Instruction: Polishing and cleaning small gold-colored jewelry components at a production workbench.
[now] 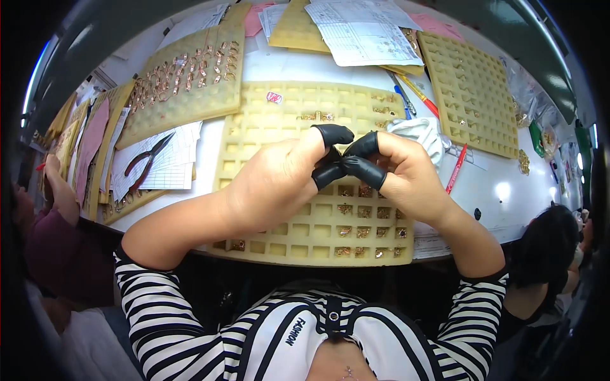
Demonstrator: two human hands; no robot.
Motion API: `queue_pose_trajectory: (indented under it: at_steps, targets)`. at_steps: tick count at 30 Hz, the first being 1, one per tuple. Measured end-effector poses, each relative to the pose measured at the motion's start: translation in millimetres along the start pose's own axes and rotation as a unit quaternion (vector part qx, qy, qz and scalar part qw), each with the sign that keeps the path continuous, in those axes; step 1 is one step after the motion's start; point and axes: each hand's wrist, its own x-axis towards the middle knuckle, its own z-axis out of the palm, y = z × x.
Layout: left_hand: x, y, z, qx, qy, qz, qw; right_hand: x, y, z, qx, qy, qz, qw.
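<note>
My left hand (270,174) and my right hand (413,178) meet above a yellow compartment tray (279,257), black finger cots on their thumbs and forefingers. The fingertips of both are pinched together around something tiny; a small gold glint shows between them, too covered to name. Small gold jewellery pieces (363,232) sit in several pockets at the tray's near right. More gold pieces (316,117) lie just beyond my fingers. A small red-and-white tag (274,98) rests on the tray's far part.
To the left stands a yellow tray with rows of rose-gold pieces (184,76); pliers (148,162) lie on papers below it. Papers (365,32) cover trays at the back. At right are a white cloth (419,140), a red pen (457,168) and another tray (470,95). People sit on both sides.
</note>
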Motion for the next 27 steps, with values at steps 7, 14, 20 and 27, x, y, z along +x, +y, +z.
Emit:
queue_pose_trajectory:
  at_steps: [7, 14, 20, 27]
  targets:
    - [6.4, -0.1, -4.8, -0.448, -0.120, -0.311, 0.830, 1.4, 8.9, -3.0, -0.027, -0.004, -0.011, 1.000]
    - [1.2, -1.6, -0.7, -0.371, -0.114, -0.290, 0.875, 0.7, 6.1, -1.4, 0.013, 0.023, 0.015, 1.000]
    - [4.6, -2.7, -2.2, -0.456, -0.132, -0.351, 0.807, 1.0, -1.2, -1.6, 0.108, 0.027, 0.053, 0.992]
    - [3.8, -7.1, -3.1, -0.486, -0.152, -0.358, 0.783, 2.3, -2.9, -6.2, 0.162, -0.009, 0.087, 0.983]
